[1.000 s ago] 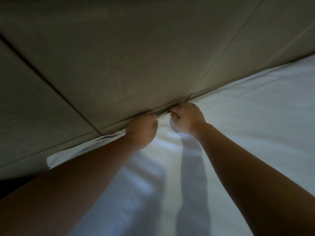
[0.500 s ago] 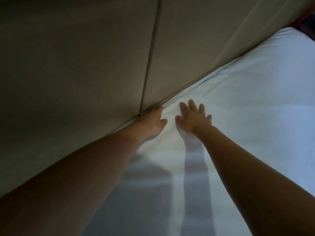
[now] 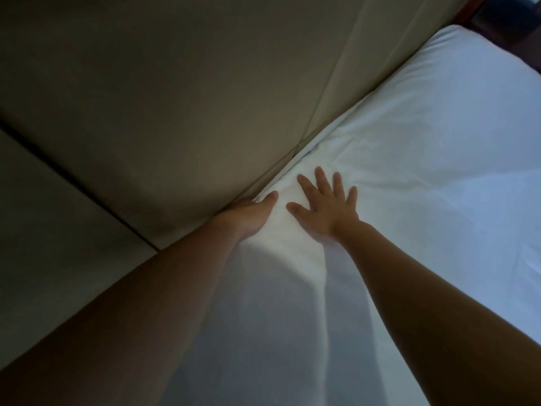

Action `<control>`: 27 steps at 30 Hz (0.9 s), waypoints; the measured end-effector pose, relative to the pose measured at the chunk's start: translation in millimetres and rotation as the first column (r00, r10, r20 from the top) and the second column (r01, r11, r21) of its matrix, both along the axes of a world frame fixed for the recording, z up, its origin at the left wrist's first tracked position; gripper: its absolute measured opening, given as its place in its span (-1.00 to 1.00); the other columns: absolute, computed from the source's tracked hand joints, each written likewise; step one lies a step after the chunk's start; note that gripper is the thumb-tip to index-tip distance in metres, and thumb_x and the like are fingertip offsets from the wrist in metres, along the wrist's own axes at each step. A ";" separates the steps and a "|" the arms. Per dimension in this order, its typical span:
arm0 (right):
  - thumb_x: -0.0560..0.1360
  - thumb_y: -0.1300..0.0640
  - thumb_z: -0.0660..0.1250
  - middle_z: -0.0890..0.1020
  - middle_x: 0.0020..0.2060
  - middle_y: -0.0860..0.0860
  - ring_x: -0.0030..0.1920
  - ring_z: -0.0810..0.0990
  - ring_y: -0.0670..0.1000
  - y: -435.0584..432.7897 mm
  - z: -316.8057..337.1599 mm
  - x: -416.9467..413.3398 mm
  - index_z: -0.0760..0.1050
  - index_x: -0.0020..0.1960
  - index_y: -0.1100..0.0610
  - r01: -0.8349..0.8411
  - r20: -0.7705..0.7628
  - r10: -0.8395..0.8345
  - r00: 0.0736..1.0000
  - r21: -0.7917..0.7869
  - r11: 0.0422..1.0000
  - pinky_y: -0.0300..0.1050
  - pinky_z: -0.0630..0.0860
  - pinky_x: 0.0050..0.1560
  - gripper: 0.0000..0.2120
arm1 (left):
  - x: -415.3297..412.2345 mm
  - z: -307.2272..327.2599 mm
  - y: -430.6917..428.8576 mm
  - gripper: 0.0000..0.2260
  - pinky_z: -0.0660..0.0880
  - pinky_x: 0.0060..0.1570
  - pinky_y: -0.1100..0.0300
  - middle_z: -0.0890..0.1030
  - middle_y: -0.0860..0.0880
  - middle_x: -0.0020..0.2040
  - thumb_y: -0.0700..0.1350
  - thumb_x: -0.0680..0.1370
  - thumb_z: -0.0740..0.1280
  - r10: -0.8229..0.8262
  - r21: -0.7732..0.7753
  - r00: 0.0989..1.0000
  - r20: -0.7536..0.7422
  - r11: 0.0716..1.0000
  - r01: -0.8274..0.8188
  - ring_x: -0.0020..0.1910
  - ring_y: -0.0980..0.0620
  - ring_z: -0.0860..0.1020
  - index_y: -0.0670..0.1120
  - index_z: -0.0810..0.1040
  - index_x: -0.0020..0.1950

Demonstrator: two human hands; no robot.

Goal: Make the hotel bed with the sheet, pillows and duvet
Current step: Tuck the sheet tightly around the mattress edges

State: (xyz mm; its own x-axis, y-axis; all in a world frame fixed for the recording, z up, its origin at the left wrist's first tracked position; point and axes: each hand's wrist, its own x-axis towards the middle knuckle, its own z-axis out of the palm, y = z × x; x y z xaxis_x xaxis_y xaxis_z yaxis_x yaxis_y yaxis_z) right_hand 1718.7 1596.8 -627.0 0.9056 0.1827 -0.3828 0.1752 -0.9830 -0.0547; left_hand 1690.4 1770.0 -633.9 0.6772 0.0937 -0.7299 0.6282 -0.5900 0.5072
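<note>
Right hand (image 3: 325, 209): we press it flat, fingers spread, on the white sheet (image 3: 424, 159)
Left hand (image 3: 251, 213): fingers wedged against padded headboard (image 3: 175, 98); we cannot tell its grip

light: dim, coming from far right, brightening the sheet (image 3: 439, 171)
shadows: darkening near side
focus: soft; edges bending

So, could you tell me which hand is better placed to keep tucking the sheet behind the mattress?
Probably the left hand: it sits in the gap by the headboard, while the right hand lies flat on the sheet.
</note>
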 end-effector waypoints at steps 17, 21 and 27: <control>0.19 -0.38 0.50 -0.27 0.56 -0.06 0.53 -0.31 0.22 -40.1 26.5 61.7 -0.32 0.55 -0.16 0.088 -0.365 -0.069 0.928 0.033 0.996 0.36 -0.05 0.47 0.27 | 34.3 34.7 -43.5 -0.74 0.42 0.01 0.19 0.54 -0.21 0.19 -0.18 0.57 0.18 -0.118 0.148 0.974 0.195 0.985 0.089 0.17 -0.17 0.52 -0.25 0.51 0.20; 0.08 -0.34 0.58 -0.35 0.54 0.00 0.54 -0.31 0.09 -52.1 26.4 60.1 -0.39 0.55 0.06 0.097 -0.366 -0.080 0.927 0.030 0.995 0.20 -0.02 0.53 0.47 | 95.0 57.0 -80.4 -0.64 0.33 0.29 0.04 0.42 -0.25 0.37 -0.14 0.64 0.09 -0.047 -0.100 0.980 0.192 0.993 0.067 0.35 -0.22 0.38 -0.27 0.38 0.38; -0.04 -0.51 0.48 -0.48 0.48 0.00 0.47 -0.49 0.05 -55.7 3.1 65.7 -0.53 0.49 0.06 0.010 -0.271 -0.032 0.962 -0.083 0.996 0.24 -0.40 0.44 0.57 | 145.4 26.9 -102.6 -0.54 0.25 0.39 0.02 0.29 -0.15 0.48 0.02 0.62 0.06 -0.184 0.000 0.957 0.224 0.982 0.188 0.42 -0.15 0.30 -0.12 0.24 0.49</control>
State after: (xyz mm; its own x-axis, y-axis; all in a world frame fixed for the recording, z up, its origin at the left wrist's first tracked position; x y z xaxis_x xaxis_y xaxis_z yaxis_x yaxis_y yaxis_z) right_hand 1784.4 1541.1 -623.8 0.7685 0.1234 -0.6278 0.1442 -0.9894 -0.0179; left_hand 1835.9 1667.4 -607.0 0.8261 -0.0629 -0.5600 0.3789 -0.6735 0.6347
